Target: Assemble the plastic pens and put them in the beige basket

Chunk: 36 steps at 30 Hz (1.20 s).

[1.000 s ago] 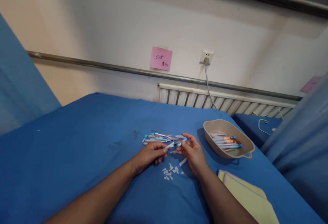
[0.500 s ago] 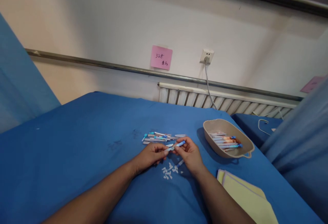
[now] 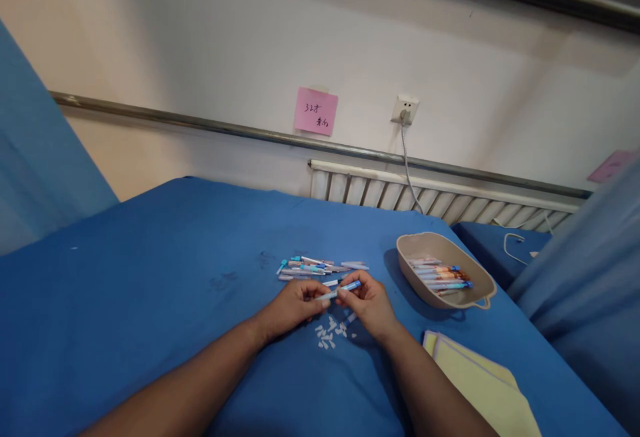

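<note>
Both hands are closed on one slim pen (image 3: pixel 351 285) with a blue end and a pale barrel. My left hand (image 3: pixel 297 302) pinches the pale end, and my right hand (image 3: pixel 369 302) grips near the blue end. Just beyond the hands lies a loose pile of pens (image 3: pixel 310 267) in white, grey and light blue. Below the fingers, several small white pieces (image 3: pixel 326 338) are scattered on the blue cloth (image 3: pixel 165 290). Another blue and white pen (image 3: pixel 350 320) lies beside them, partly hidden by my right hand.
A beige basin (image 3: pixel 480 287) holding several pens stands to the right. Nearer me is a folded yellow cloth (image 3: pixel 480 377). Behind the bed are a radiator (image 3: pixel 370 187), a metal rail (image 3: pixel 225 129) and a plugged-in cord (image 3: pixel 406 157). Blue curtains (image 3: pixel 40 150) hang at both sides.
The pen has tilted to lie flatter, its blue end slightly lower and to the left. Both hands stay almost in place, with the fingers shifted a little along the pen.
</note>
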Each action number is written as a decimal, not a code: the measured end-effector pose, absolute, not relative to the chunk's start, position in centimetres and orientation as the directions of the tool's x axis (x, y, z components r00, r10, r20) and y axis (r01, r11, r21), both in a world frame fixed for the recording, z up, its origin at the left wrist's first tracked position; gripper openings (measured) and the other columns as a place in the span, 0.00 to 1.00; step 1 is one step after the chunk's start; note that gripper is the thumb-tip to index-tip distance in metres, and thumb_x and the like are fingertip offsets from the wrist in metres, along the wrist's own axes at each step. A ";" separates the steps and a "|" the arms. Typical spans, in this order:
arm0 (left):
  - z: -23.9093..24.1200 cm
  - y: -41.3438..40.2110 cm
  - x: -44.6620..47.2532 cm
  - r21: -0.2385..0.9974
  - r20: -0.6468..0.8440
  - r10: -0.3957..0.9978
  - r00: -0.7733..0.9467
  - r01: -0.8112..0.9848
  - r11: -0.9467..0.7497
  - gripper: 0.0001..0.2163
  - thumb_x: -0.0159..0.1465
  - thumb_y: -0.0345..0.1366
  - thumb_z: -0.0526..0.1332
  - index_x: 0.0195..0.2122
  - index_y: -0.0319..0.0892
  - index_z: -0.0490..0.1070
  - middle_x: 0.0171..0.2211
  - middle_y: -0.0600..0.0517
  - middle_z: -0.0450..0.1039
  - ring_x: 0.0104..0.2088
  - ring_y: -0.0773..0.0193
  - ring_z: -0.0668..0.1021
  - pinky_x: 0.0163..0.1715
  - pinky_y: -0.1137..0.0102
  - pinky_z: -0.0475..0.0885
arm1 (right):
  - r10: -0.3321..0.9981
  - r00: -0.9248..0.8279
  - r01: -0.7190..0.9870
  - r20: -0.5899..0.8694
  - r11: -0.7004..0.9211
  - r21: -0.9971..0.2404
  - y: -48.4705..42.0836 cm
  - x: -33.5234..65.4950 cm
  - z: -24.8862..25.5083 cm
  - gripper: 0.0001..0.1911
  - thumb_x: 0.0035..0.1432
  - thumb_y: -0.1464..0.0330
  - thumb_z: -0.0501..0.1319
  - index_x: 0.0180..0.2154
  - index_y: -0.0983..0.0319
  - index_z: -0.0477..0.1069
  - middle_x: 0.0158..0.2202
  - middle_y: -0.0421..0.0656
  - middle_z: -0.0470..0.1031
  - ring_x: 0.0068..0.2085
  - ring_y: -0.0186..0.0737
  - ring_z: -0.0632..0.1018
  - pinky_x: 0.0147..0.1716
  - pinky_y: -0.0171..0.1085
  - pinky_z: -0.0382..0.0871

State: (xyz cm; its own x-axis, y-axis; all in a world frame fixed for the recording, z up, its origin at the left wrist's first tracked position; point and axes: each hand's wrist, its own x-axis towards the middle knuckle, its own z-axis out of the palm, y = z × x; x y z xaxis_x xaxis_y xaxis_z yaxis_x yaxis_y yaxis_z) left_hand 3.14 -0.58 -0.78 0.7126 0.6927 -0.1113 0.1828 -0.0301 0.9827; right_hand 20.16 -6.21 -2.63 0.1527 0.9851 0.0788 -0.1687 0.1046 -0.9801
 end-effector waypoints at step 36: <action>-0.7 -0.3 3.4 0.971 -0.144 0.839 0.525 -0.090 0.223 0.15 0.45 0.34 0.71 0.32 0.39 0.69 0.35 0.52 0.74 0.24 0.72 0.73 0.22 0.77 0.66 | 0.937 0.334 -0.181 0.103 0.171 -0.969 -6.1 20.1 -2.2 0.16 0.42 0.60 0.69 0.30 0.61 0.67 0.21 0.36 0.73 0.23 0.35 0.76 0.26 0.33 0.69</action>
